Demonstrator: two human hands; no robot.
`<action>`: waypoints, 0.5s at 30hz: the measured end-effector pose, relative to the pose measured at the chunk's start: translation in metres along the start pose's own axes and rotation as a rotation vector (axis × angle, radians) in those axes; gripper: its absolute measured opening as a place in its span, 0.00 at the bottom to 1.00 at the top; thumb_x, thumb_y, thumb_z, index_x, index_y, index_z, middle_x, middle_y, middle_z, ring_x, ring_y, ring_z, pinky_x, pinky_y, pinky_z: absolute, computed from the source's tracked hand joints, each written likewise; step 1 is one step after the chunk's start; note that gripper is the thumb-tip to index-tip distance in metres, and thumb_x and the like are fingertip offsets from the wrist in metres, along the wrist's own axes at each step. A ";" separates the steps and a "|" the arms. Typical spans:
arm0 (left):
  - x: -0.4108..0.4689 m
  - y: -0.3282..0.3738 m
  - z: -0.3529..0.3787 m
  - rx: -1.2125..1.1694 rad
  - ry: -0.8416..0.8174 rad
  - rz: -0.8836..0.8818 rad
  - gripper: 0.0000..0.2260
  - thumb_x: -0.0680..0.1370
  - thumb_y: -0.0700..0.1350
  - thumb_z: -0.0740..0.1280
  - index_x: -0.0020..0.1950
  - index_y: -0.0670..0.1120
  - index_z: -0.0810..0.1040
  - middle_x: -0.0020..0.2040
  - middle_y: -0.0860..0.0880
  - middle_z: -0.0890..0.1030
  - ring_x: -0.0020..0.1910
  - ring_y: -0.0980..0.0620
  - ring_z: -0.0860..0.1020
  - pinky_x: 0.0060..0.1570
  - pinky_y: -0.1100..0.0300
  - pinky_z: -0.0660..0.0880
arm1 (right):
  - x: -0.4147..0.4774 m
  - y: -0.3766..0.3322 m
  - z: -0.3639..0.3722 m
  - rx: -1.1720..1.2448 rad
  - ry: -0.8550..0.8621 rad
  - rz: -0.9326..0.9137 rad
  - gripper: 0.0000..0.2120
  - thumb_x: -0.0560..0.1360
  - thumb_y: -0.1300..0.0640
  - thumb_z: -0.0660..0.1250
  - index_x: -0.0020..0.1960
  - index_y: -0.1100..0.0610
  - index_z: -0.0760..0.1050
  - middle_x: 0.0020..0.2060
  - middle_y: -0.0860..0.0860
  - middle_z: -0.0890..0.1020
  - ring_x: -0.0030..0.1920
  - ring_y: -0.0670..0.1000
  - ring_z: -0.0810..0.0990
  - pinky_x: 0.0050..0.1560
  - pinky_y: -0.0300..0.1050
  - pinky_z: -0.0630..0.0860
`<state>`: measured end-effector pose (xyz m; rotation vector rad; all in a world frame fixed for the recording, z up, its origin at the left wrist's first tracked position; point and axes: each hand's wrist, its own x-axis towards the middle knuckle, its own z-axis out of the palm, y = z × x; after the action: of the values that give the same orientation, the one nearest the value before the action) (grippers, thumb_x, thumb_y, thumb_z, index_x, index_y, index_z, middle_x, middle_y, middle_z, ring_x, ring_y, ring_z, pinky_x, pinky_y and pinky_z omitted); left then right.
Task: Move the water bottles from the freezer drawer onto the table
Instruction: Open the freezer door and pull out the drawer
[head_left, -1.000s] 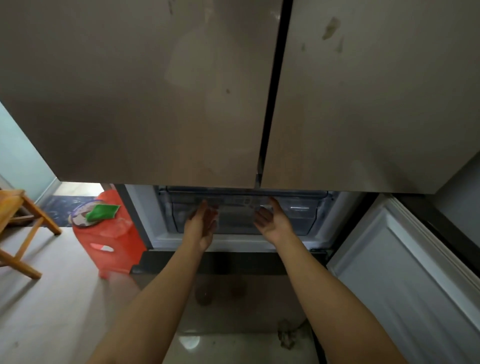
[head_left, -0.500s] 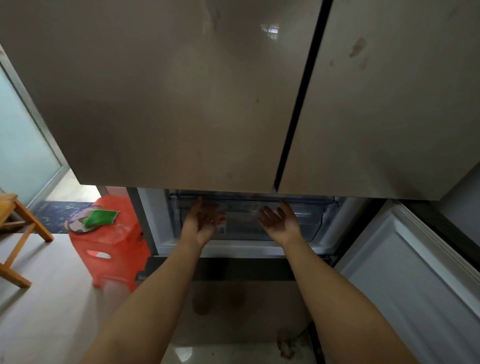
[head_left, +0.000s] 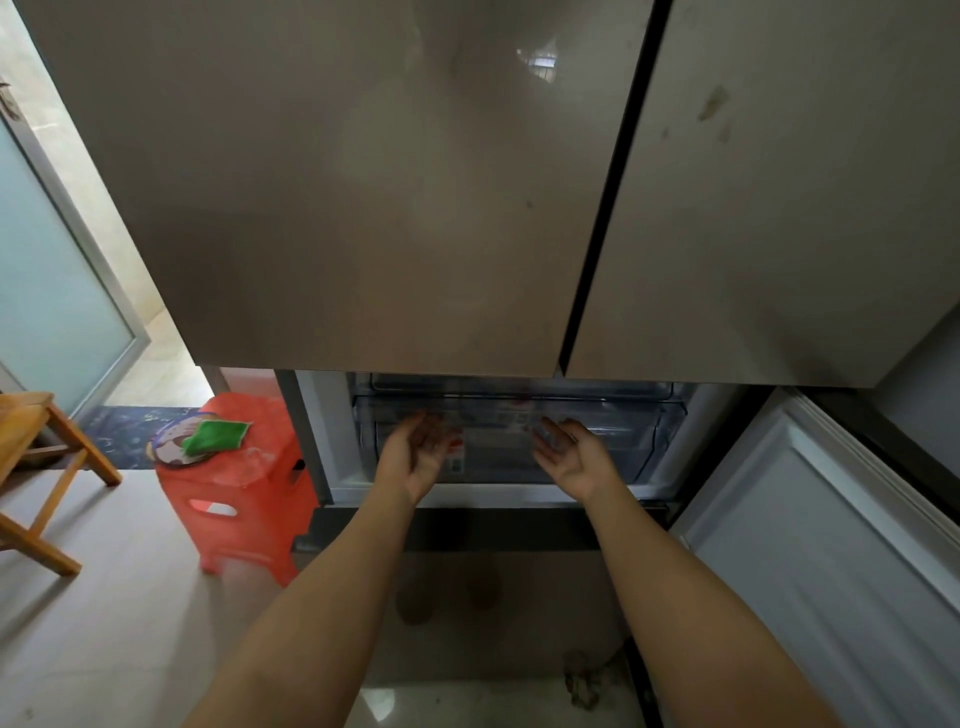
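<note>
A clear plastic freezer drawer (head_left: 639, 441) sits in the open lower compartment under the two closed fridge doors. Through its front wall I make out water bottles (head_left: 498, 431) with red and white labels, blurred and partly hidden. My left hand (head_left: 418, 449) is at the drawer's front on the left, palm turned inward and fingers relaxed. My right hand (head_left: 566, 454) is at the front further right, palm facing the left hand. Neither hand grips anything. The table is out of sight.
The lower freezer door (head_left: 831, 545) stands open at the right. A red plastic stool (head_left: 234, 483) with a plate and a green cloth (head_left: 215, 435) stands left of the fridge. A wooden stool (head_left: 36, 457) is at the far left, by a frosted glass door (head_left: 52, 291).
The drawer has slid out a little towards me and both hands have come back with it. My view has shifted left and slightly up.
</note>
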<state>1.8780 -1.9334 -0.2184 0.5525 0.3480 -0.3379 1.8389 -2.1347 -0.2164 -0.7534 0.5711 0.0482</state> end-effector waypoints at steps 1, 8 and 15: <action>-0.002 -0.001 -0.001 0.003 -0.001 -0.002 0.07 0.79 0.38 0.59 0.41 0.41 0.72 0.31 0.44 0.80 0.28 0.48 0.81 0.30 0.54 0.80 | -0.004 0.001 -0.001 -0.005 0.002 0.001 0.09 0.78 0.61 0.58 0.39 0.57 0.71 0.41 0.54 0.82 0.55 0.56 0.74 0.64 0.52 0.64; -0.020 -0.008 -0.011 0.018 -0.003 -0.025 0.04 0.78 0.40 0.61 0.47 0.41 0.74 0.47 0.42 0.78 0.49 0.44 0.77 0.45 0.49 0.79 | -0.020 0.010 -0.010 0.055 -0.010 -0.007 0.06 0.78 0.63 0.56 0.47 0.55 0.70 0.48 0.54 0.78 0.49 0.54 0.76 0.67 0.54 0.63; -0.040 -0.018 -0.018 0.021 0.038 -0.010 0.04 0.77 0.39 0.62 0.43 0.42 0.73 0.40 0.44 0.78 0.42 0.48 0.78 0.38 0.54 0.81 | -0.040 0.019 -0.021 0.070 -0.035 0.007 0.07 0.77 0.64 0.56 0.46 0.56 0.70 0.47 0.54 0.78 0.45 0.53 0.76 0.54 0.50 0.70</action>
<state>1.8309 -1.9291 -0.2240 0.5787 0.3844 -0.3411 1.7909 -2.1283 -0.2203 -0.6817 0.5396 0.0475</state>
